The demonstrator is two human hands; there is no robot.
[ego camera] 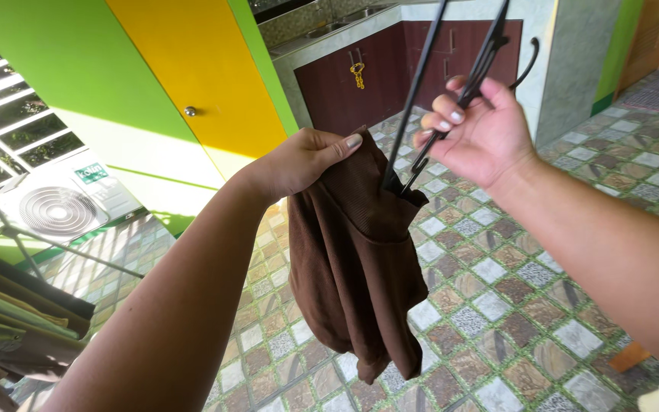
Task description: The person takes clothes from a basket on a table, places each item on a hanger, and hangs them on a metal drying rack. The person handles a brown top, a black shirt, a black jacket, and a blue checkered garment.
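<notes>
Both your hands work at chest height over the patterned tile floor [497,305]. Your left hand [299,160] pinches the top edge of the brown ribbed fabric garment [352,259], so it hangs long axis downward. Your right hand [478,130] curls around the black plastic hanger [451,84], its tip inside the cloth.

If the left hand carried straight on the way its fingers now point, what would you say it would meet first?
Probably the black hanger. The left hand grips the brown garment with fingers aimed toward the right hand, which holds that hanger. Depth is unclear, so it might pass just in front.
</notes>
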